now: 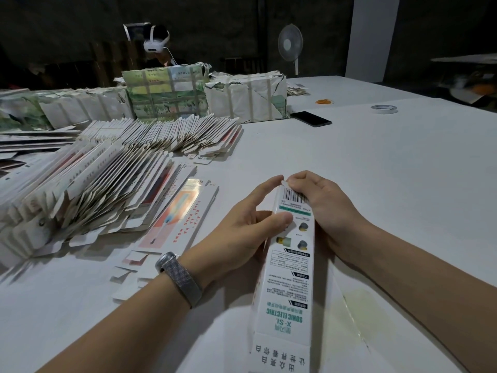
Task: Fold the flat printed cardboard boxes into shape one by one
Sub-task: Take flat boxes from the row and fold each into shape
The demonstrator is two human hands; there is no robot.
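two bare hands, the left hand (242, 224) and the right hand (320, 203). one long white printed cardboard box (289, 278) between them. one black phone (310, 119), one white tape roll (384, 109), one white standing fan (290, 47). flat boxes in the heaped white pile (88, 179): too many to count.

Head view of a person's two bare forearms and hands. The left hand (242, 224) and right hand (320, 205) wear no gloves or rings, and no sleeves show on either forearm. The left wrist carries a wristband (179, 275): a grey woven-mesh strap with a rounded, silver-coloured metallic case at its outer edge. The right wrist is bare.
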